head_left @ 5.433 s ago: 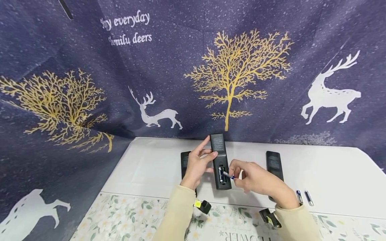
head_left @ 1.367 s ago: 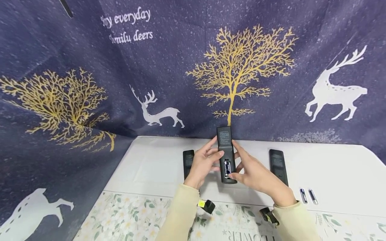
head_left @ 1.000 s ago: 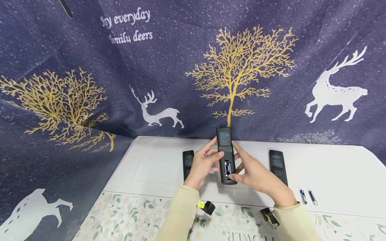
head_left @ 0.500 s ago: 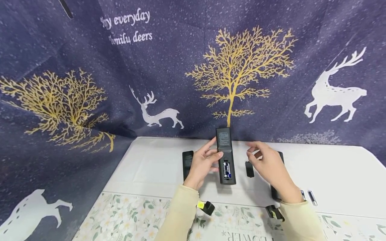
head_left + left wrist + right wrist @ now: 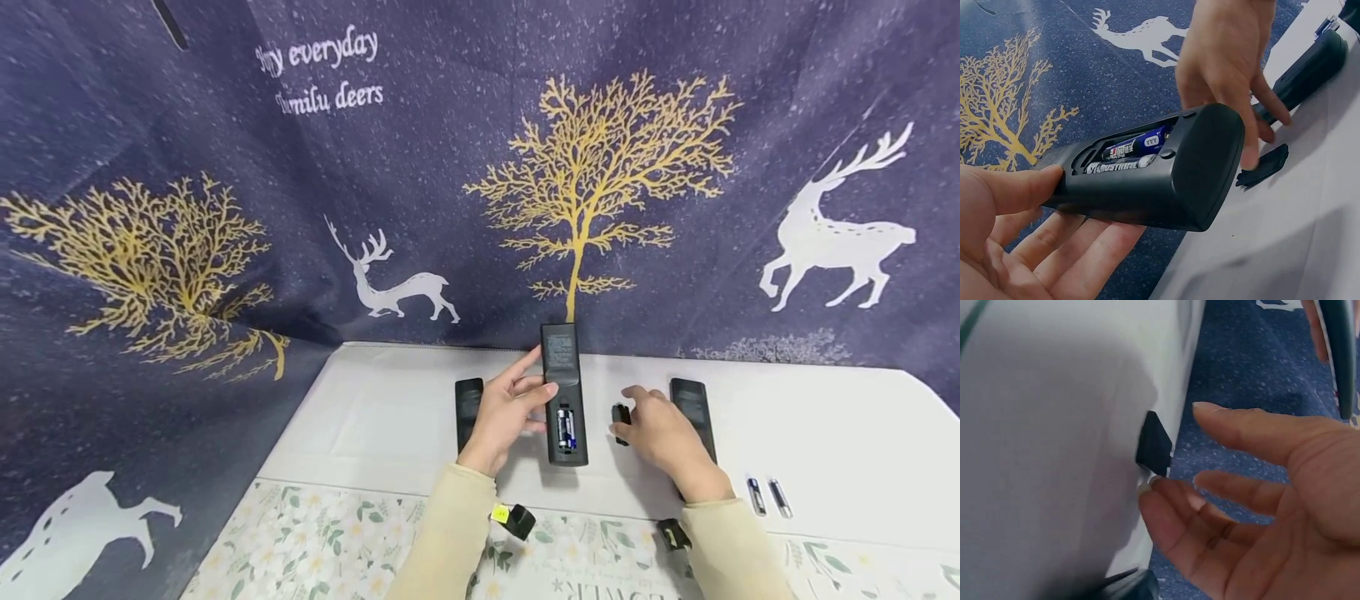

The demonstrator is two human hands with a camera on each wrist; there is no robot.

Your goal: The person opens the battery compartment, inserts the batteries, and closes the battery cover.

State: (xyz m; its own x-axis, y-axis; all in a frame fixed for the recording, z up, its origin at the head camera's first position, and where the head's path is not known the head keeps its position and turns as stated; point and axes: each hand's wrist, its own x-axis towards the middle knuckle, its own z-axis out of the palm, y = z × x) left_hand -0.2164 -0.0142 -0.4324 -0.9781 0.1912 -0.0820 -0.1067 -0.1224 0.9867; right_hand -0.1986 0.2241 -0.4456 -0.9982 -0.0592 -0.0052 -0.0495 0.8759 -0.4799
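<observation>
My left hand [image 5: 504, 417] grips a black remote control [image 5: 560, 354] by its sides, thumb across its back, and holds it up above the white table. The battery compartment faces up uncovered. Inside lie two AAA batteries [image 5: 1135, 145] side by side, one of them blue. To the right, my right hand [image 5: 663, 429] reaches down at the small black battery cover [image 5: 620, 411] lying on the table. In the right wrist view the fingertips are right at the edge of the cover [image 5: 1154, 445], while the thumb stands apart from it.
A second remote [image 5: 468, 407] lies left of the left hand, partly hidden by it. Another remote [image 5: 692, 404] lies behind the right hand. Two loose batteries [image 5: 756, 496] rest farther right. A floral cloth [image 5: 360, 542] covers the front, and a printed curtain [image 5: 420, 208] hangs behind.
Earlier the right hand set a battery into the compartment and pressed it. Since then it has left the remote, moved right and lowered to the cover. The left hand keeps its grip.
</observation>
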